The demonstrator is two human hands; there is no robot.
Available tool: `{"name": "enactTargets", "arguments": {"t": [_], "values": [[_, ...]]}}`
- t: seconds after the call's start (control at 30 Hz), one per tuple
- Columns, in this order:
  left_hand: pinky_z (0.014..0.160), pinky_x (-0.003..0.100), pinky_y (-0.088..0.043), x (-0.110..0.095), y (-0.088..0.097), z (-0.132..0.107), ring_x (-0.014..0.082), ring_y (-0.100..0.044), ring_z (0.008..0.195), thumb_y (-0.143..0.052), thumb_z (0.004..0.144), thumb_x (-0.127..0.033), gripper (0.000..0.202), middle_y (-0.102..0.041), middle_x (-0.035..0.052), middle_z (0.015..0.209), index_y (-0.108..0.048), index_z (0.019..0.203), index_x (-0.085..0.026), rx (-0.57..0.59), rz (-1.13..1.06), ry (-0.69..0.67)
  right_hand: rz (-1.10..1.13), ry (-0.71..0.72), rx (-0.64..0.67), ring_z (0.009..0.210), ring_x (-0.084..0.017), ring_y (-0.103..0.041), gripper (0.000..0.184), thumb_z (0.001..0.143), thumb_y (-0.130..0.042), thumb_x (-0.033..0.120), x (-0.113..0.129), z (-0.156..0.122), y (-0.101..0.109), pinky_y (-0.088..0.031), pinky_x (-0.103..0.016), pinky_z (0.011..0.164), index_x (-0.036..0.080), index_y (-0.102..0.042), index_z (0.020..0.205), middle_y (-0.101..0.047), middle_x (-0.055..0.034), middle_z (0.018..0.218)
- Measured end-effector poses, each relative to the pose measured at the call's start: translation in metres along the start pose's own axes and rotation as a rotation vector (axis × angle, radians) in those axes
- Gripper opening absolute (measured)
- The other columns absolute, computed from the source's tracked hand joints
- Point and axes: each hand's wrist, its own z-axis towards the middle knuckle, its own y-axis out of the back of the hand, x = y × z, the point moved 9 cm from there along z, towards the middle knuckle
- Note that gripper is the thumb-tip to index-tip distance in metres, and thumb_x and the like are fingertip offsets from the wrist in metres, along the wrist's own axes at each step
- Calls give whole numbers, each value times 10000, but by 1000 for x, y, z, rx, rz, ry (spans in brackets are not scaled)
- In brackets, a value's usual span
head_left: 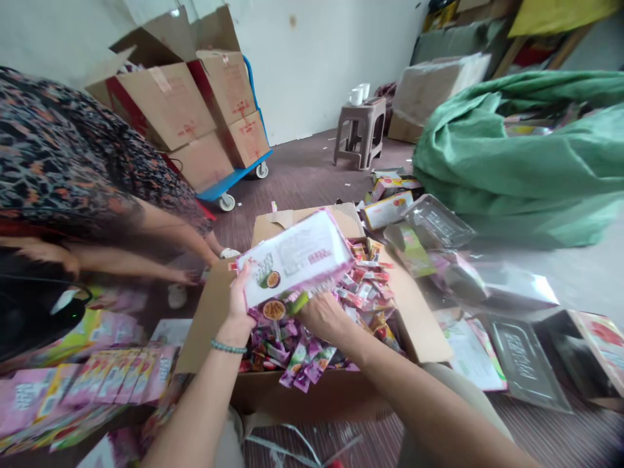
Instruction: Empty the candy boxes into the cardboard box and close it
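Note:
My left hand [240, 296] grips the left end of a white and purple printed carton [297, 250] with passion fruit pictures, held tilted over a large cardboard box [312, 393]. My right hand [324, 316] is curled against the carton's lower side, beside a green patch; its fingertips are hidden, so what it holds cannot be made out. Below both hands, the cardboard box is filled with small purple and red sachets [312, 361]. Several sachets hang over its near rim.
To the left, a person in a patterned garment [58, 162] reaches down near pink packets [117, 377]. Stacked boxes stand on a blue trolley [234, 177]. Opened cartons and plastic trays [526, 357] litter the right floor near a green sack [517, 175]. Cups top a stool [359, 127].

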Motion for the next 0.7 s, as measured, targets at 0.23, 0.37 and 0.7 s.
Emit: {"name": "enactTargets", "arguments": {"t": [0.23,0.37,0.7], "values": [[746,473,-641,-22,29,19,301,-737,890,-405,968,-757,652,-770,108,1000,-723,1214,-243,-128,-167,61,-157,-169,157,1099,-335,-662,365,957,-771,310,-29,-25,-12,-601,-440,897,147,-670,1268,-626,-191,1305],[626,414,-618,-7,32,8,291,-726,807,-430,987,-682,572,-749,117,912,-710,1108,-198,-157,-186,231,40,-325,82,1211,-381,-652,779,857,-842,563,-61,-49,-2,-615,-499,917,221,-537,1487,-388,-225,1596],[965,389,-610,48,-18,-59,263,-741,1117,-614,989,-503,557,-776,110,1235,-611,1455,-198,137,98,199,1390,-576,-557,1294,-329,-622,1077,822,-804,675,-54,-72,65,-529,-568,1108,338,-203,1650,-556,-127,1501]]}}
